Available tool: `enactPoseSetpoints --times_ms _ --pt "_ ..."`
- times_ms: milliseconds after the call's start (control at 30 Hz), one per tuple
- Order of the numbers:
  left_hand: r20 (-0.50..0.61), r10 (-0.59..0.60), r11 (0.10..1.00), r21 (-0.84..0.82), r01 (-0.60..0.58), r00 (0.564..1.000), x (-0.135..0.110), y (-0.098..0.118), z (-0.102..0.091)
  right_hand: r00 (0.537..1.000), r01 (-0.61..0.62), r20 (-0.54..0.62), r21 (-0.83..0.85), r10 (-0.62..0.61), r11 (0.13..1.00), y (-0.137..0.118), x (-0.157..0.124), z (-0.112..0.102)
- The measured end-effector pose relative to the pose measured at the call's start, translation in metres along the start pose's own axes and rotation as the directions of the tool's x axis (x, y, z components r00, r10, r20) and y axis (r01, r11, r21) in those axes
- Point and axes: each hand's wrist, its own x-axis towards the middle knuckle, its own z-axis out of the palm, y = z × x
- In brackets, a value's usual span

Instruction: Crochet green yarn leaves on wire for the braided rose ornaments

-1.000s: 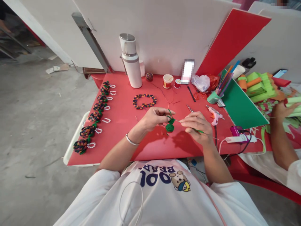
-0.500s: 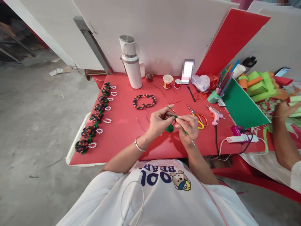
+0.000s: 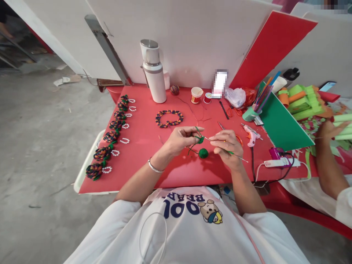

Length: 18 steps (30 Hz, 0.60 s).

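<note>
The small green knot of yarn [image 3: 200, 139] is held just above the red table [image 3: 143, 157], near the middle of its near edge and between the two hands. The left hand [image 3: 178, 140] takes it from the left, with thumb and forefinger pinched together on it and the other fingers loosely spread. The right hand [image 3: 227, 146] sits just to the knot's right, its fingers closed round a thin hook [image 3: 239, 158]. The hook's long axis runs from lower right up and left toward the knot. Its tip seems to meet the yarn, though it is too fine to be sure. Only the left hand touches the knot directly.

A strand drops from the knot to the green yarn ball [image 3: 203, 153], which lies on the table just below it, between the two hands. The scissors [image 3: 238, 138] are mostly hidden behind the right hand's knuckles, and the glue gun [image 3: 250, 134] lies just beyond them. Toward the table's right edge another person's hand [image 3: 328, 129] rests among green paper strips.
</note>
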Motion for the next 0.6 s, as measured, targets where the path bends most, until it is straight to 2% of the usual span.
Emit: enactPoseSetpoints --times_ms 167,300,400,467,533,600 --pt "0.007 0.006 0.999 0.034 -0.006 1.000 0.000 0.001 -0.003 0.997 -0.010 0.081 0.048 0.006 0.999 -0.002 0.007 -0.013" --pt "0.033 -0.009 0.997 0.081 0.007 0.999 -0.001 0.003 -0.006 0.984 -0.089 0.161 0.114 0.070 0.990 -0.001 0.015 -0.025" --pt "0.060 -0.020 0.994 0.110 0.013 0.998 -0.003 0.005 -0.005 0.976 -0.174 0.170 0.251 0.133 0.952 0.004 0.014 -0.022" --pt "0.063 0.000 0.993 0.121 -0.008 0.998 -0.002 0.003 -0.001 0.972 -0.233 0.111 0.367 0.207 0.900 0.008 0.008 -0.007" --pt "0.026 0.057 0.988 0.142 -0.060 0.998 -0.002 -0.002 0.006 0.955 -0.258 -0.013 0.452 0.295 0.854 0.010 -0.002 0.015" --pt "-0.053 0.134 0.976 0.181 -0.123 0.990 -0.001 -0.010 0.014 0.916 -0.272 -0.154 0.437 0.370 0.857 0.008 -0.012 0.037"
